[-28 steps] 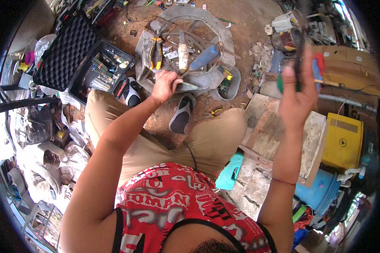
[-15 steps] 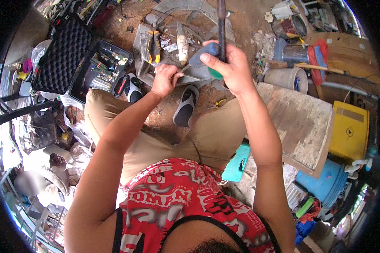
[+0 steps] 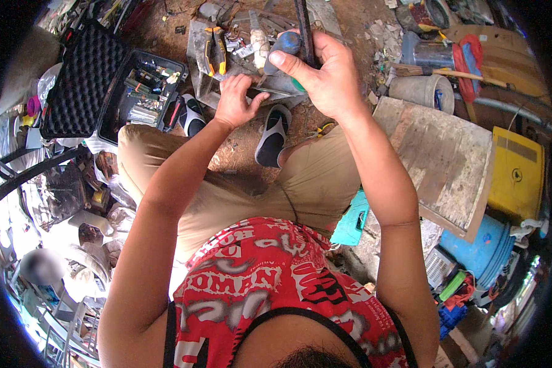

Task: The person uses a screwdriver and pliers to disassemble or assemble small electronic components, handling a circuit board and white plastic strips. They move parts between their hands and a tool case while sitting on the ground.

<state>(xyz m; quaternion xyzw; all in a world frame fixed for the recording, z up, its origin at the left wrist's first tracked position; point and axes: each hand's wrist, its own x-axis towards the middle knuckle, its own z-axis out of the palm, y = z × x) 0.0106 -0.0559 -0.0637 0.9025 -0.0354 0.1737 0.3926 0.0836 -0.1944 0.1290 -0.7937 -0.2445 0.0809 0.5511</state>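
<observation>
My right hand [image 3: 331, 76] grips a blue-grey tool handle [image 3: 283, 51] with a rounded end, its thumb along it. A long dark bar [image 3: 303, 30] rises beside the handle, between it and my fingers; the tool's kind cannot be made out. A bit of green [image 3: 297, 84] shows below my thumb. My left hand [image 3: 236, 101] is over the near edge of a low grey metal stand [image 3: 197, 55], thumb apart from the fingers, with nothing visible in it. Just beyond it, pliers [image 3: 215, 52] with orange-and-black handles lie on the stand, near a whitish wrapped handle [image 3: 259, 46].
An open black case [image 3: 119, 116] with small metal pieces is at the left. To the right are a worn wooden board [image 3: 432, 156], a grey bucket [image 3: 423, 92], a yellow case [image 3: 515, 178] and a blue drum [image 3: 481, 248]. A teal case [image 3: 352, 221] lies by my right thigh.
My left thumb has come away from the fingers, which were curled closed before. My right hand, with the handle and bar, has shifted slightly left and farther up the view.
</observation>
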